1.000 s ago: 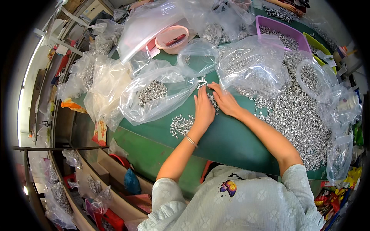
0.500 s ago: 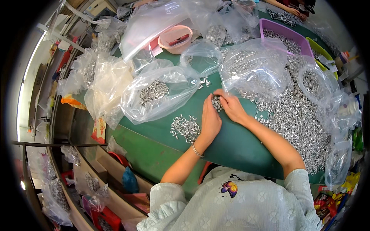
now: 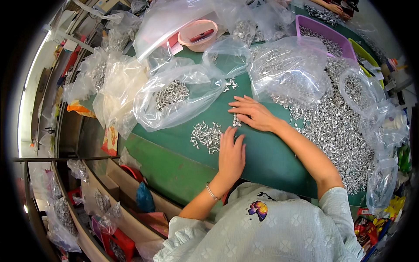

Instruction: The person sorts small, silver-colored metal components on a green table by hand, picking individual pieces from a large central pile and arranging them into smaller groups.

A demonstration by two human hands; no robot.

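Small silver metal clasps make a loose pile (image 3: 205, 137) on the green tabletop. My left hand (image 3: 231, 156) lies at the right edge of this pile, fingers stretched out and slightly apart. Beyond it, my right hand (image 3: 255, 115) is spread low over the table, fingers pointing left. A little cluster of metal pieces (image 3: 237, 120) shows just under the right thumb and fingers, partly hidden by them. Neither hand visibly grips anything. An open clear plastic bag (image 3: 198, 98) with more clasps (image 3: 173, 94) sits behind the pile.
A wide heap of clasps (image 3: 334, 131) covers the table's right side, partly under clear bags (image 3: 290, 72). At the back stand a pink bowl (image 3: 198, 36) and a purple bin (image 3: 349, 49). Wooden compartments (image 3: 131, 214) lie lower left. Another person's hand (image 3: 335, 9) is far right.
My hands have come apart from around a tight bunch of metal pieces. The left moved toward me; the right opened flat. The pieces now show on the table beneath the right hand.
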